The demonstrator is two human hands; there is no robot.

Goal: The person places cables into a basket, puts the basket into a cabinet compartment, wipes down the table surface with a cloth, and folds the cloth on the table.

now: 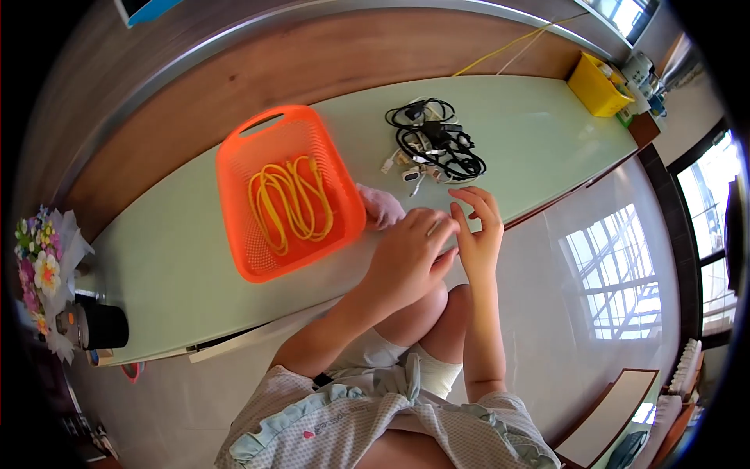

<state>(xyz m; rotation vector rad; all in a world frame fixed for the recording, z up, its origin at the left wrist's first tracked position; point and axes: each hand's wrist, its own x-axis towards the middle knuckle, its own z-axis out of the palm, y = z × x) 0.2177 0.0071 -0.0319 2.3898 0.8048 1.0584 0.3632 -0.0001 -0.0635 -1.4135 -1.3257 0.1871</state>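
My left hand (410, 254) is over the table's front edge, fingers loosely bent and thumb apart from them; I see nothing held in it. Close beside it, my right hand (480, 230) is raised with its fingers apart and holds nothing visible. The fingertips of the two hands almost meet. Just behind my left hand a crumpled pink cloth (379, 205) lies against an orange plastic basket (350, 184). Inside the basket rests a coiled yellow cable (269, 207). Beyond my right hand, a tangle of black and white cables (445, 144) with plugs lies on the table.
The pale green table (168, 258) curves along a wooden panel (187, 117). A yellow bin (598, 86) with small items stands at its far right end. At the left are a flower bouquet (47, 270) and a black cylindrical object (105, 326). A yellow cord (508, 47) runs up the panel.
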